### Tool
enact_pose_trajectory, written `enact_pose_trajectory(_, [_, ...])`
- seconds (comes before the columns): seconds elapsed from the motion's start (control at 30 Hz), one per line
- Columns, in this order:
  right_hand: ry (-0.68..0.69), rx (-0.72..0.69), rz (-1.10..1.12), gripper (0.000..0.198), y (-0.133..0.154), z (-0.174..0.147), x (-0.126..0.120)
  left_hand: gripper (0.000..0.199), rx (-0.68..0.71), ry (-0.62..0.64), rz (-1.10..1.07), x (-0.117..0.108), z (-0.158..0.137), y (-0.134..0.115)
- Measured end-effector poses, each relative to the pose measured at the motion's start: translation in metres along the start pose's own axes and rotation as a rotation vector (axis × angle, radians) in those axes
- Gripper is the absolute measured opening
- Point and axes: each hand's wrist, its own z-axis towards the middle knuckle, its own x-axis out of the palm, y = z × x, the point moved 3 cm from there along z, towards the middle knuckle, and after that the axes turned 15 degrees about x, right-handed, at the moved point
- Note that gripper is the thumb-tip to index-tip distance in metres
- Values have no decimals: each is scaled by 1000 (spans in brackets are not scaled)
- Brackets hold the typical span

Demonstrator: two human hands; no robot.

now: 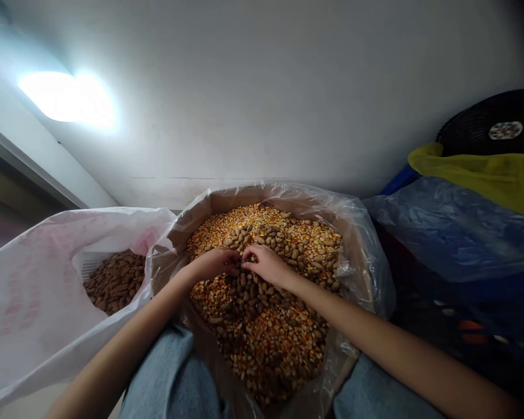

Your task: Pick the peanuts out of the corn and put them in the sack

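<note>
Beneath a pale wall (262, 105), left hand (217, 263) and right hand (267, 265) curl fingertip-close over peanuts (251, 294), any hold unclear.

A blown-out white light (67, 99) is glaring at upper left, spilling a bluish halo over the grey wall (262, 105), which is dimming rightward. The clear plastic liner (371, 262) is catching thin glints; the nearer corn kernels (283, 337) are lying darker than the far ones. Below the black fan (465, 131), everything is sinking into murk, and the outer edges are stretching and blurring.
</note>
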Motion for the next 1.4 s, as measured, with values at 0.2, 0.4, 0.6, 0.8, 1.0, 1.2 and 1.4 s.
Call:
enact_pose_trajectory(0.2, [206,416,917,9,-8,-15,-15,25,-44,-8,87,4,-2,2])
enact_pose_trajectory(0.4, [178,260,485,21,0,-26,-26,22,-22,-150,-6,-4,-4,-3])
enact_pose_trajectory(0.6, [40,25,-430,30,6,-33,-19,24,-9,-309,-815,-9,-8,-3])
enact_pose_trajectory(0.8, [53,30,-453,20,0,-29,-18,26,-92,-361,-1318,-10,-10,-3])
enact_pose_trajectory(1.0, [24,-49,-605,24,1,-29,-11,21,-70,-322,-783,-10,-8,-5])
enact_pose_trajectory(1.2, [29,69,-91,12,-3,-24,-23,33,22,59,236,7,-5,-20])
enact_pose_trajectory(1.4, [280,255,724,14,-9,-22,-28,30,-6,101,275,16,4,-23])
